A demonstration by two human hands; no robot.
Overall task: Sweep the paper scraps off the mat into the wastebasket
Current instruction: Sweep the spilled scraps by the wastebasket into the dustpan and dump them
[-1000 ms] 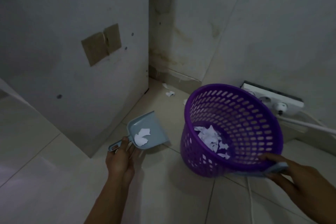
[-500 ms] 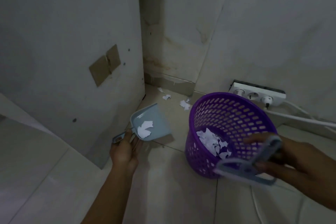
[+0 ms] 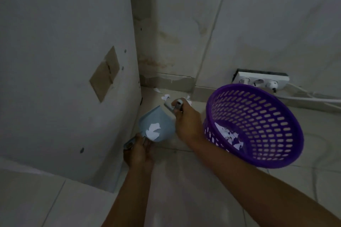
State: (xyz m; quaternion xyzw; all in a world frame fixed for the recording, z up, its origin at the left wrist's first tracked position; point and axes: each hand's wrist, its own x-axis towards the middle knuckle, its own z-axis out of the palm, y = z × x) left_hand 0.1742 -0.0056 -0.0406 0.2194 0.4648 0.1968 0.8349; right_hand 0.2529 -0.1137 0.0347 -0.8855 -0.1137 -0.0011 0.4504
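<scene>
Several paper scraps lie beyond the dustpan, whose handle the left hand's fingers wrap; the right hand, fingers closed on the brush, should sweep them gently toward the dustpan, then tip into the wastebasket beside it.

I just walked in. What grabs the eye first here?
The purple wastebasket, tilted on the floor at right with white paper scraps inside. Left of it, the left hand holds a pale blue dustpan carrying one scrap, while the right hand reaches toward loose scraps in the corner.

head view | head-worn, wide-angle | faces forward-down (room corner) | close over floor
</scene>
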